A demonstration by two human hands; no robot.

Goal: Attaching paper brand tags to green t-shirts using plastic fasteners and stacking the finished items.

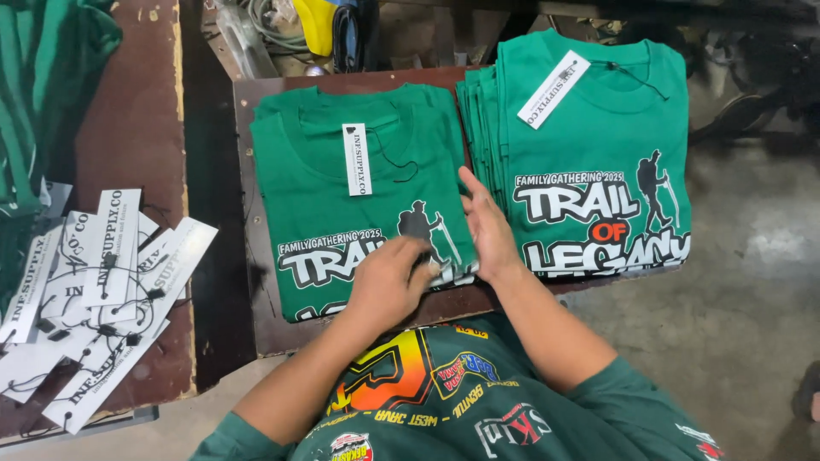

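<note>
A folded green t-shirt (342, 213) with a white and black print and a white hang tag (356, 160) on a black string lies on a dark wooden board (249, 196). My left hand (389, 282) rests flat on its lower print, fingers curled. My right hand (487, 229) presses edge-on against the shirt's right side, fingers straight. To the right sits a stack of folded green t-shirts (598, 145) with the same print and its own white tag (553, 88).
A heap of white hang tags with black strings (94, 290) lies on a brown table (137, 111) at the left. More green cloth (43, 85) hangs at the far left. Cables and clutter (290, 30) sit behind the board. Grey concrete floor (752, 282) at the right.
</note>
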